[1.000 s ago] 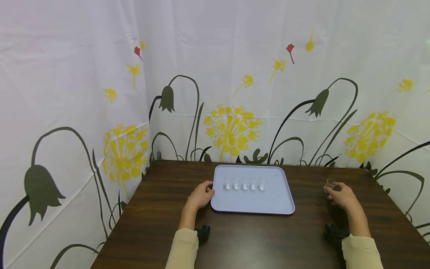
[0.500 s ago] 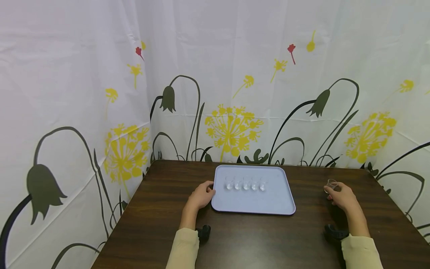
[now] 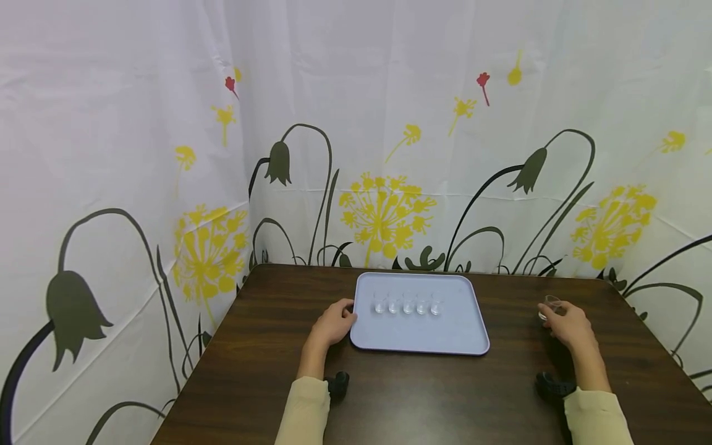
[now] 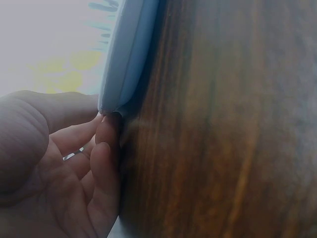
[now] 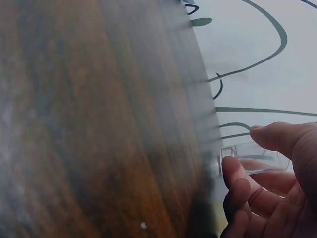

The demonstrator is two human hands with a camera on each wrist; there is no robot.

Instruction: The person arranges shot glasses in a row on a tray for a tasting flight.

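A light blue-grey tray (image 3: 419, 337) lies on the table, bearing several clear shot glasses (image 3: 408, 306) in a straight row. At the tray's left edge is my left hand (image 3: 335, 322); in the left wrist view its thumb and fingers (image 4: 106, 158) pinch the tray's rim (image 4: 126, 59). Well to the right of the tray, my right hand (image 3: 570, 324) holds one more clear shot glass (image 3: 552, 301) between thumb and fingers. That glass (image 5: 262, 157) also shows in the right wrist view, partly covered by the fingers. Whether its base touches the table I cannot tell.
The dark wood-grain table (image 3: 423, 402) reaches back to a white curtain (image 3: 356, 74) printed with flowers. Black straps or mounts (image 3: 336, 386) sit at both wrists. Bare tabletop lies between the tray and my right hand.
My right hand and the shot glass in it have shifted very slightly to the right. The left hand, the tray and the row of glasses stay in place.
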